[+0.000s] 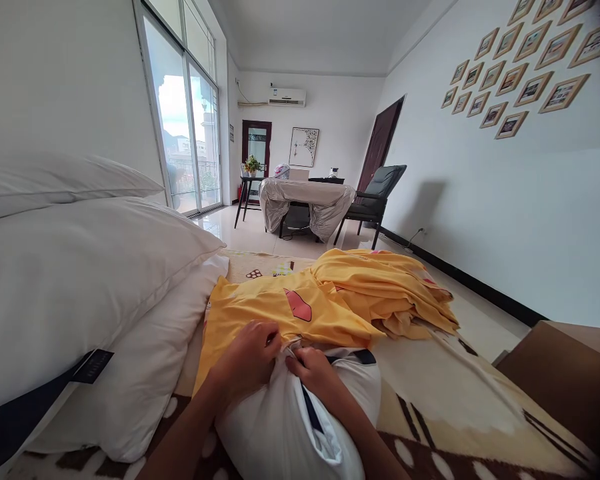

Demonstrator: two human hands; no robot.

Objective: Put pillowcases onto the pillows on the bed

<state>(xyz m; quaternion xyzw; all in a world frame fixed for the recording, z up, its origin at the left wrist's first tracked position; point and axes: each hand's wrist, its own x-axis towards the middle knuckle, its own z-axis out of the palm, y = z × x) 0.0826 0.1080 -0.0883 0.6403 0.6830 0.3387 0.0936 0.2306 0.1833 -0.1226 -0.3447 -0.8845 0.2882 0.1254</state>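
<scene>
Directly in front of me a white pillow with dark blue trim lies bunched on the bed. My left hand is closed at its gathered far end, by the edge of a yellow pillowcase with a red-pink print. Close beside it, my right hand pinches the white fabric at the same end. The pillowcase lies spread flat just beyond both hands. What the left fingertips grip is partly hidden. Behind it to the right is a heap of crumpled yellow cloth.
White pillows are stacked at the left. A patterned beige and brown blanket covers the bed. At the right edge stands a cardboard box. Farther off are a covered table, a dark chair and glass doors.
</scene>
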